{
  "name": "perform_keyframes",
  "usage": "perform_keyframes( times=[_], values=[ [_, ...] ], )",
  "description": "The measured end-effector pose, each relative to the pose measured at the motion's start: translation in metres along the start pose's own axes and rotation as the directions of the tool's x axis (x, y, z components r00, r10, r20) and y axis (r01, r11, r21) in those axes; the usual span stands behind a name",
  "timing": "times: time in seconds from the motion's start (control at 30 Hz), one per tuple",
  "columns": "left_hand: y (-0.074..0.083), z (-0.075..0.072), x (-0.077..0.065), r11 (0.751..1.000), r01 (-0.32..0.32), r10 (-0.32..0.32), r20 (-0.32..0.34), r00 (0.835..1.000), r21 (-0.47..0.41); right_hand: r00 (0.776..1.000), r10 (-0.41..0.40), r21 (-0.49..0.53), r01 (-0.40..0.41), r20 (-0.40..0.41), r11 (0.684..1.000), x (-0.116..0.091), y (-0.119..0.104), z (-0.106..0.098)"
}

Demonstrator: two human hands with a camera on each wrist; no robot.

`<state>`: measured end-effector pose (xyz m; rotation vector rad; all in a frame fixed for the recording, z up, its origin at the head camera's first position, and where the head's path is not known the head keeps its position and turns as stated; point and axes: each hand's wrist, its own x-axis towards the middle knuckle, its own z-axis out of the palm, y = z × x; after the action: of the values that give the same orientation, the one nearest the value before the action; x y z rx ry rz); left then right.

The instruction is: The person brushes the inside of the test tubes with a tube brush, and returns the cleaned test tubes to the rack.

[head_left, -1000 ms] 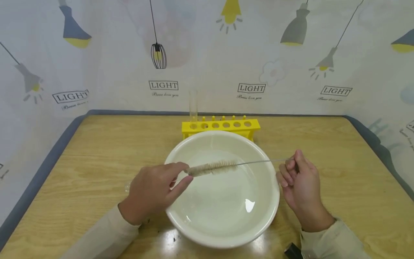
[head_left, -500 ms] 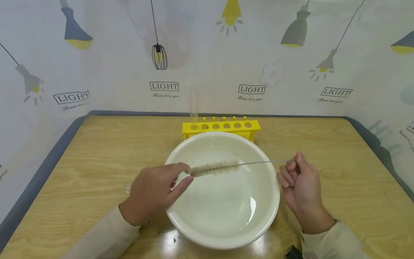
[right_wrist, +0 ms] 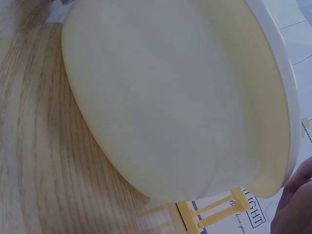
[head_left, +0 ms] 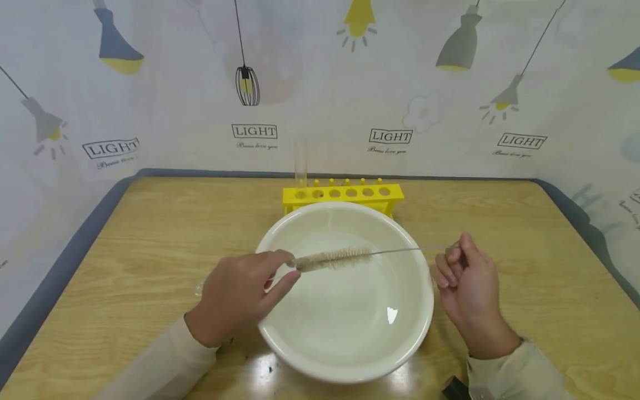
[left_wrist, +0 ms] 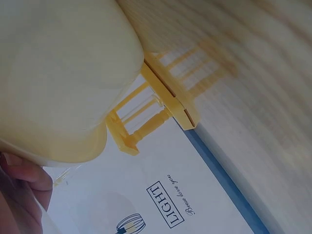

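In the head view my left hand (head_left: 240,291) pinches a clear test tube (head_left: 198,289) between thumb and fingers. Its rounded end shows left of the hand, and most of the tube is hidden behind it. A test tube brush (head_left: 352,256) with pale bristles is partly inside the tube. Its bristles look flattened near the left fingertips and flare out further right. My right hand (head_left: 470,286) pinches the thin wire handle (head_left: 400,250) of the brush. Tube and brush lie almost level above a white basin (head_left: 345,375). Both wrist views mostly show the basin's outer wall (right_wrist: 161,97).
Behind the basin stands a yellow test tube rack (head_left: 342,193) with a row of holes. One clear test tube (head_left: 300,166) stands upright in its leftmost hole. A dark object (head_left: 455,388) lies beside the right sleeve. A printed wall covering (head_left: 325,111) borders the wooden table (head_left: 150,233).
Both hands, the tube and the brush keep nearly the same pose. The bright reflection in the basin changes shape and shifts slightly.
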<state>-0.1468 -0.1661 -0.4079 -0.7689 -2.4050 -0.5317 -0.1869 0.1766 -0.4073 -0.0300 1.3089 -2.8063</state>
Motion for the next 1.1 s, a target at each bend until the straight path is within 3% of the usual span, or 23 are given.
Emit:
perform_keyframes(
  times=[0.43,1.1],
  values=[
    [-0.0007,0.0008,0.0003,1.0,-0.019,0.02,-0.043,0.999,0.009,0.998,-0.05,-0.075,0.047,-0.038,0.996,0.0022,-0.0029,0.0013],
    [-0.0006,0.0004,0.0001,1.0,-0.024,0.025,-0.034,0.999,0.01,0.994,-0.101,-0.065,0.098,-0.045,0.993,0.0025,-0.0086,0.0008]
  ],
)
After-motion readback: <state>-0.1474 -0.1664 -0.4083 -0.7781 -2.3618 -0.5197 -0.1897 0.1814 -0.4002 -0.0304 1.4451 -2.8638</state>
